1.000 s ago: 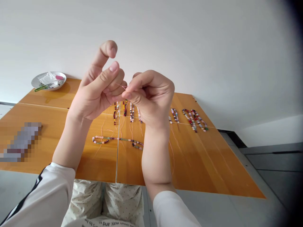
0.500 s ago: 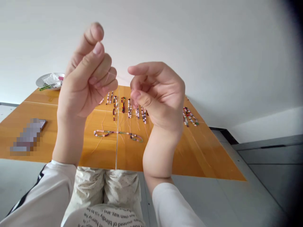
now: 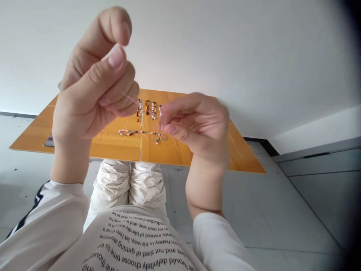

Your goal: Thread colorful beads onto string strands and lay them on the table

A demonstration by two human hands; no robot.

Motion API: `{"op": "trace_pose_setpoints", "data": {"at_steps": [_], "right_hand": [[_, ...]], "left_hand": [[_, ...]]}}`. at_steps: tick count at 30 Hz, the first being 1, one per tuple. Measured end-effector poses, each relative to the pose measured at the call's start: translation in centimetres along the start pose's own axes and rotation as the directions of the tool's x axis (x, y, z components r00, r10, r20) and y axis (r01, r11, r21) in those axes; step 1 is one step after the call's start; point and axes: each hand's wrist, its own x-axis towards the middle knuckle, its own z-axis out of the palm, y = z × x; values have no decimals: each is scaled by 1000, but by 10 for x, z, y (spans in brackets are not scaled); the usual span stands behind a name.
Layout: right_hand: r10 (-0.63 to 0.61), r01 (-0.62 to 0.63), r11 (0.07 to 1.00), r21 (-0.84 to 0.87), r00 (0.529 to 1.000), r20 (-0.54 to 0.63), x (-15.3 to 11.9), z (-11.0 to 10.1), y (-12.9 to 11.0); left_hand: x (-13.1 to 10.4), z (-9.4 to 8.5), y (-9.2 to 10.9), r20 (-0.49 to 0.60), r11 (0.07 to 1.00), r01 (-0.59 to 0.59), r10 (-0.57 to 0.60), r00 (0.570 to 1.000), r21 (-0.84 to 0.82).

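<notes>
My left hand (image 3: 98, 75) is raised at the upper left, its fingers curled in and the thumb near the bent index finger. A thin pale thread (image 3: 128, 97) crosses its curled fingers and runs toward my right hand (image 3: 197, 120). The fingertips and thumb of my right hand are pinched together; the thread's end there is too fine to make out. Below and between the hands, a long beaded string (image 3: 142, 131) lies on the orange table (image 3: 113, 150). Behind it are several short beaded strands (image 3: 153, 110), partly hidden by my hands.
A phone (image 3: 49, 140) lies at the table's left, mostly behind my left wrist. The rim of a plate (image 3: 59, 85) shows at the back left. A pale wall (image 3: 225, 45) stands behind the table, and grey cabinets (image 3: 324, 165) are at the right.
The view has tilted down. My left hand looks nearer and has shifted left; my right hand has moved slightly right and lower, and its fingers have closed into a pinch.
</notes>
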Motion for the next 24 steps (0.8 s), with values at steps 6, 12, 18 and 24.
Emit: {"op": "trace_pose_setpoints", "data": {"at_steps": [6,12,18,24], "right_hand": [[148,-148,987,67,989,9,-63,6,26],[360,-353,904,241,933,18,-121,11,47],[435,-437,849,295,897,76,-139,18,50],[466,-436,838,328,884,-16,-110,16,60]], "left_hand": [[-59,10,-2,-18,986,151,-150,989,64],[-97,6,-16,13,955,291,-292,956,60],[-102,1,-37,-153,893,449,-449,880,-37],[-76,-29,-81,-480,846,532,-450,753,41]]}}
